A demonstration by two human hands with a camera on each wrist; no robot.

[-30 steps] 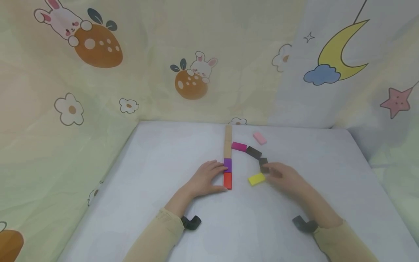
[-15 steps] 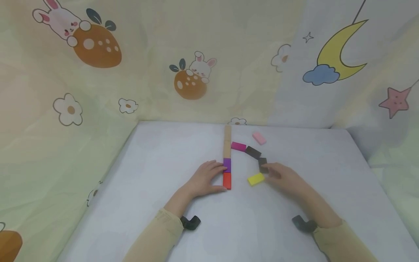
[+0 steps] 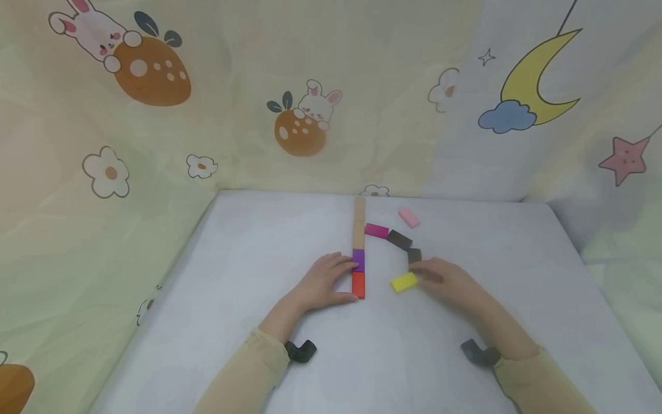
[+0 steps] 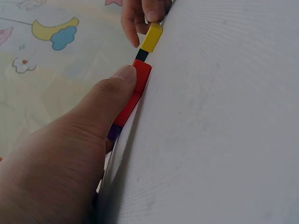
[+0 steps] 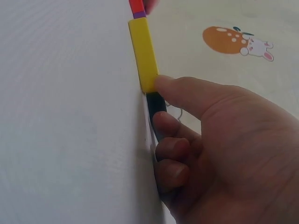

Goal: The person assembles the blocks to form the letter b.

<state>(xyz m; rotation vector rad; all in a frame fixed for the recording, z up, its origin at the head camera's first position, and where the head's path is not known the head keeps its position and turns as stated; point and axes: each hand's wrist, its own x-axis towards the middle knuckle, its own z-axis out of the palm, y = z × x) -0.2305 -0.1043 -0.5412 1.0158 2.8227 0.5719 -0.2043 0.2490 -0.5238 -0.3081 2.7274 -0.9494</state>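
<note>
In the head view my left hand [image 3: 323, 283] rests beside a straight row of blocks. Its thumb touches the near end of the red block [image 3: 358, 286], and a fingertip lies on the purple block [image 3: 358, 257]. My right hand [image 3: 449, 282] is at the lower end of a curved row. Its index finger reaches over the lower part of a dark block [image 3: 414, 255]. In the right wrist view its thumb touches the yellow block [image 5: 144, 53] near the dark one, and the other fingers curl. Whether it pinches either block is unclear.
Wooden-coloured blocks [image 3: 359, 221] continue the straight row to the back. A magenta block [image 3: 376, 230] and another dark block [image 3: 400, 240] form the curve's upper part. A pink block [image 3: 409, 217] lies apart on the white table [image 3: 269, 230]. Printed cloth [image 3: 227, 98] hangs behind.
The right index finger has shifted slightly left over the lower part of the dark block. The left hand stays on its row; the blocks look unmoved.
</note>
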